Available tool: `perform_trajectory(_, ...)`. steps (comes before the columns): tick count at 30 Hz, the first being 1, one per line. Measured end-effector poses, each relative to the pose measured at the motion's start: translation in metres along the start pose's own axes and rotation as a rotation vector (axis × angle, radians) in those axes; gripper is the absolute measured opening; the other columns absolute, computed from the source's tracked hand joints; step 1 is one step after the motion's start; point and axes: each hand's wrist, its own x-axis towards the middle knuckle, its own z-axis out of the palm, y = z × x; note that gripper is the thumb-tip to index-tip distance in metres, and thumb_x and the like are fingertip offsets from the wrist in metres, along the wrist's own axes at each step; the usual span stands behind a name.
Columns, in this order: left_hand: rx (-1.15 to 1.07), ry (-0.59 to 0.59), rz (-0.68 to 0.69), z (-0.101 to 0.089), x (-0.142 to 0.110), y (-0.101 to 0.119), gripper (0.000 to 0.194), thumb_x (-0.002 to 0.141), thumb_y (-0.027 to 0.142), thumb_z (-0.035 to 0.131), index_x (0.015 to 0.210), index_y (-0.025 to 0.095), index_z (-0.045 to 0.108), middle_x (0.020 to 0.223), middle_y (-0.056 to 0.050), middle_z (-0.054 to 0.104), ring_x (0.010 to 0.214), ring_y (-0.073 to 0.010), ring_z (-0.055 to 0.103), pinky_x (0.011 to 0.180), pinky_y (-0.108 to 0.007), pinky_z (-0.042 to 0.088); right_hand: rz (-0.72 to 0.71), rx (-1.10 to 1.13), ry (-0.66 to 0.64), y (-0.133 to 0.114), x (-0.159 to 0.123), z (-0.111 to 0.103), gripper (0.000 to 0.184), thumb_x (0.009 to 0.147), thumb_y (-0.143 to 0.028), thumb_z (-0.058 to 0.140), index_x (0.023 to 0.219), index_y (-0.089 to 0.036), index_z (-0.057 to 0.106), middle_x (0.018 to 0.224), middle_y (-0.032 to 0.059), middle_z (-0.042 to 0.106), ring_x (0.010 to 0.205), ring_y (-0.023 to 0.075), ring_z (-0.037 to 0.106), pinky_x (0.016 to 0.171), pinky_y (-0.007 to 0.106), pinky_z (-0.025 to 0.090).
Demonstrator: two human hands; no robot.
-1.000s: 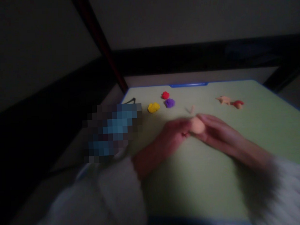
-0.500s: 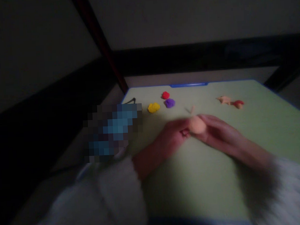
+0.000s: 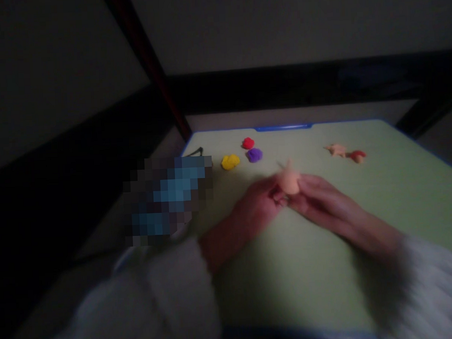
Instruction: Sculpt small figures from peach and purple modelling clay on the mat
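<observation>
- the peach lump (image 3: 289, 182) sits between the two hands, above the middle of the pale green tabletop (image 3: 298, 276); its rounded underside faces the wearer.
- the left hand (image 3: 258, 202) comes in from the lower left, wrist low, fingers curled, thumb side up, closed against the lump's left side.
- the right hand (image 3: 322, 198) slants in from the lower right, flatter and longer in line, its thumb and fingers bent around the lump's right side; the gap in each grip is only as wide as the lump.
- both forearms run into light fluffy sleeves (image 3: 433, 285).
- a thin peach piece (image 3: 289, 163) shows right above the lump (whether they touch, i cannot tell).
- beyond the left hand lie a yellow lump (image 3: 230, 162), a purple lump (image 3: 254, 155) and a red lump (image 3: 248, 143), near one another.
- beyond the right hand lie a spiky peach shape (image 3: 336, 150) and, just beside it, a red-and-peach piece (image 3: 358, 156).
</observation>
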Motion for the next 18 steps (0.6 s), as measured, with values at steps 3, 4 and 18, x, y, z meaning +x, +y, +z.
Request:
perform_trajectory(3,0.063,-0.008,0.003,0.0019,0.0,0.0015,0.011,0.071,0.019,0.063,0.064,0.011,0.059,0.064,0.001,0.053,0.06,-0.0068,0.042,0.064,-0.022,0.036,-0.005,-0.027,0.0,-0.0033,-0.0011,0.001,0.012,0.065,-0.03,0.077,0.07,-0.021,0.07,0.065,-0.002,0.063,0.056,0.0086,0.055,0.059,0.021,0.051)
perform_trajectory(4,0.099,-0.032,0.022,0.0024,0.0,0.0016,0.01,0.07,0.018,0.064,0.064,0.011,0.06,0.066,0.0,0.055,0.064,-0.0082,0.046,0.067,-0.023,0.037,-0.004,-0.042,0.0,-0.0046,-0.002,0.0015,0.01,0.066,-0.029,0.076,0.07,-0.022,0.07,0.066,-0.002,0.063,0.058,0.009,0.055,0.061,0.021,0.051)
perform_trajectory(18,0.014,0.028,-0.007,0.0051,-0.0011,0.0011,0.01,0.074,0.015,0.058,0.065,0.012,0.06,0.056,0.004,0.045,0.05,-0.0049,0.034,0.055,-0.02,0.033,0.004,0.04,0.011,-0.0037,0.0011,-0.0008,0.017,0.066,-0.036,0.074,0.075,-0.022,0.069,0.072,-0.0007,0.066,0.062,0.0109,0.059,0.065,0.024,0.052)
